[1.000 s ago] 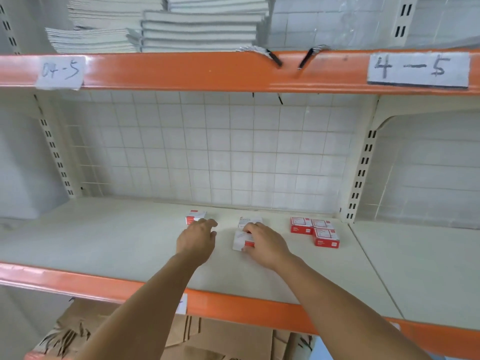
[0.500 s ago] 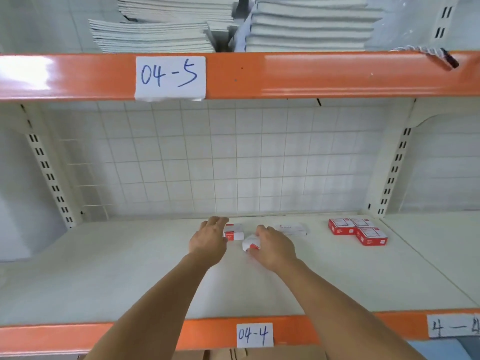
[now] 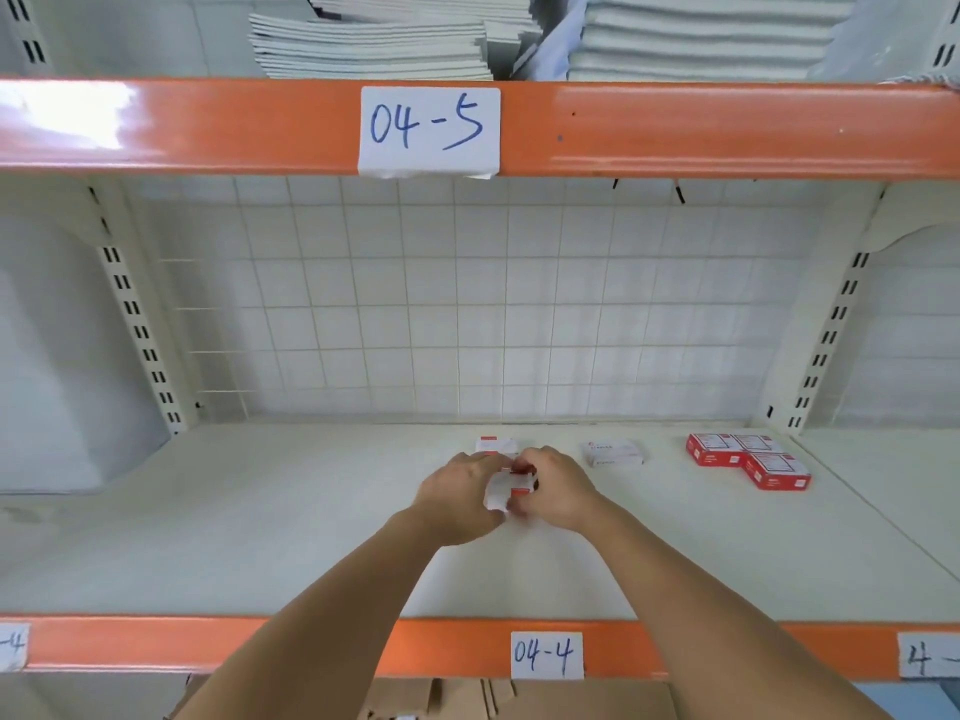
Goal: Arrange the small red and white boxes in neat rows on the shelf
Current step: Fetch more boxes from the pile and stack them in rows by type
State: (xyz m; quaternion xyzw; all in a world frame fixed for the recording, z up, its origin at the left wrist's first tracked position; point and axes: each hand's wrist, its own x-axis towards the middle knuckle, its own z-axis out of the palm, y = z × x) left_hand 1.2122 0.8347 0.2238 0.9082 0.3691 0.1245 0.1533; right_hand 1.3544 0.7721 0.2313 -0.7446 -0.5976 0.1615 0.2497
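At the front edge, an orange beam (image 3: 311,646) carries a paper label "04-4" (image 3: 546,655). Above the cream shelf (image 3: 260,511), the left hand (image 3: 457,498) and right hand (image 3: 558,488) meet, fingers curled around one small red and white box (image 3: 511,488) held between them. Just behind lies a second box (image 3: 496,445); to the right, apart, a pale box (image 3: 615,452), then three red boxes (image 3: 748,457) touching one another near the upright. Farther back stands a wire grid panel (image 3: 467,304).

Bright, even light; glare on the orange beam (image 3: 67,122); wide-angle bending at the edges.
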